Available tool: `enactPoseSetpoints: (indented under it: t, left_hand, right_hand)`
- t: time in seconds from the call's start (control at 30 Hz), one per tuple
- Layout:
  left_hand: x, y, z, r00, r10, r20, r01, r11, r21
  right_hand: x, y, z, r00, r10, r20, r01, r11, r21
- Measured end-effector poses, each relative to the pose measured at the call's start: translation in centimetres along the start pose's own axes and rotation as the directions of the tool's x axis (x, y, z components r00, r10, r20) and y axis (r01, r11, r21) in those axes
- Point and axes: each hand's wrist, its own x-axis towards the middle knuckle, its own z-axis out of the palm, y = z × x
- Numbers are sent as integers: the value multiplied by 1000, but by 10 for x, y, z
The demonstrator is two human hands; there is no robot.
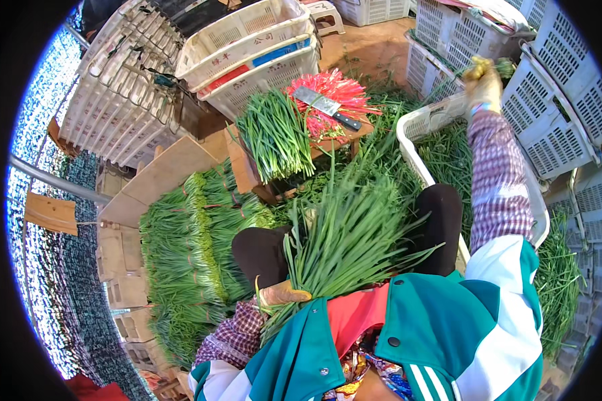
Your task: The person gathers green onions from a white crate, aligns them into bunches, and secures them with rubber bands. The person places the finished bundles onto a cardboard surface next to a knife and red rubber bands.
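Observation:
My left hand (284,294), in a stained glove, is closed around the lower part of a loose bunch of long green stalks, likely garlic chives (346,230), fanned across my lap. My right hand (483,82), gloved too, reaches out over the far end of a white plastic crate (416,158) of loose greens; some greenery shows beside its fingers, and whether it grips this is unclear. Ahead, a trimmed pile of the stalks (276,135) lies on a small wooden stand (241,160). Beside it a cleaver (321,104) rests on red plastic ties (331,82).
Tied bundles (205,250) are laid in rows at my left, bordered by a board (155,175). Stacked white crates (120,100) stand at the far left, with more crates (557,115) at the right. Loose greens (557,285) lie beside the right-hand crate.

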Motion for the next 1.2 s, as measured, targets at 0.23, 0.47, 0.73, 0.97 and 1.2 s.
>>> enactPoseSetpoints:
  t: [0.23,0.47,0.73,0.97,1.2]
  left_hand:
    - [23,-117,-40,888,241,-392,-298,950,-91]
    - [-2,-13,-20,864,495,91,-442,833,-333]
    - [31,67,0,907,421,13,-348,766,-541]
    - [43,35,10,845,532,59,-342,622,-705]
    - [33,5,9,787,613,-71,-480,536,-695]
  right_hand:
    - [27,-33,45,940,297,166,-3,496,-868]
    - [-228,-6,26,-346,906,243,-326,126,-937]
    - [-356,134,-43,363,858,364,-857,461,-230]
    - [-293,144,-14,694,719,37,-716,686,129]
    - [-253,100,-39,694,680,238,-697,717,-13]
